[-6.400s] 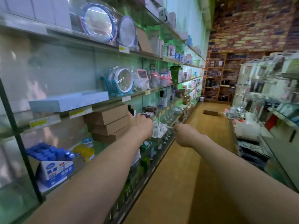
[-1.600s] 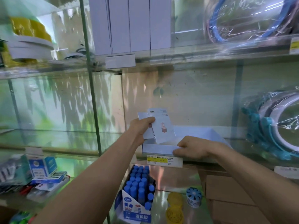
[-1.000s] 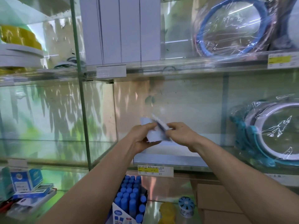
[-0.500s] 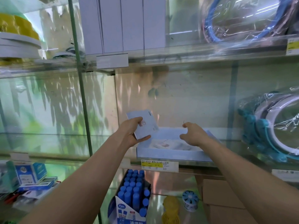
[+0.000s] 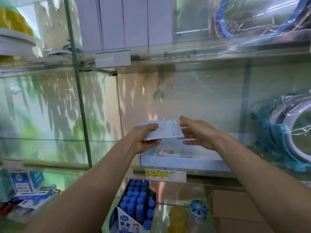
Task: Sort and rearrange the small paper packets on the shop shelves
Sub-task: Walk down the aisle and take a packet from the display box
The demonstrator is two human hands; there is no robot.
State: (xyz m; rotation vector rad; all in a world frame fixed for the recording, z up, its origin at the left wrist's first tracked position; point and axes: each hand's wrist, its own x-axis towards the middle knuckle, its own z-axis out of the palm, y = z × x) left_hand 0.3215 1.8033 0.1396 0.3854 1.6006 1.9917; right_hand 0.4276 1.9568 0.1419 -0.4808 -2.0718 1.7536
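Observation:
A thin stack of pale blue paper packets (image 5: 165,131) is held flat above a shallow light-blue box (image 5: 181,163) on the middle glass shelf. My left hand (image 5: 145,139) grips the stack's left edge, thumb on top. My right hand (image 5: 198,132) sits at the stack's right edge with fingers spread, touching or nearly touching it. More packets (image 5: 173,152) with red print lie inside the box below.
A wrapped teal mirror (image 5: 289,132) stands right of the box. White boxes (image 5: 124,22) fill the shelf above. Below are a carton of blue-capped glue sticks (image 5: 137,206), cardboard boxes (image 5: 239,211) and a yellow price label (image 5: 165,174). A metal upright (image 5: 79,101) divides the shelves.
My left hand has lowered the packets from upright to flat over the box. My right hand has come up from the box to the stack's right edge.

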